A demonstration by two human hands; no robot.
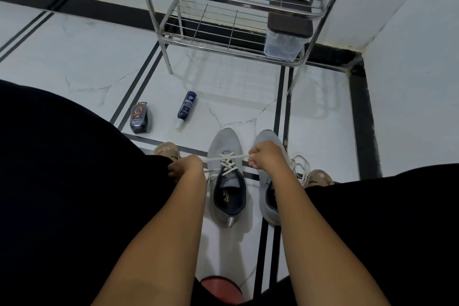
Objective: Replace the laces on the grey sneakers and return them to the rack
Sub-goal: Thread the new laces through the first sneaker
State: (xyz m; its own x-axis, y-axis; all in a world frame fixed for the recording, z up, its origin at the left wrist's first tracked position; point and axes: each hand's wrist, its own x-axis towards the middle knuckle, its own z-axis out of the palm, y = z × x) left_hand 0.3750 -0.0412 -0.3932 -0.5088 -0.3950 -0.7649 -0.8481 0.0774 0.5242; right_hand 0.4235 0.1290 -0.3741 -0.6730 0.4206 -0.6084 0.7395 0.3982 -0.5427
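White tiled floor [74, 57] under you: the left sneaker [227, 169] points away, its lace [227, 156] stretched crosswise, an end pinched in your left hand [185, 166] and right hand [267, 156].

Dark spray bottle [186, 109] and black oval shoe-polish pack [140, 119] lying near each other on white tiled floor [82, 57]

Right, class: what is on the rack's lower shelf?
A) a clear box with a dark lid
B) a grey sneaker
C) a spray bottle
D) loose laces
A: the clear box with its dark lid sits at the right end of the rack; both sneakers are on the floor.
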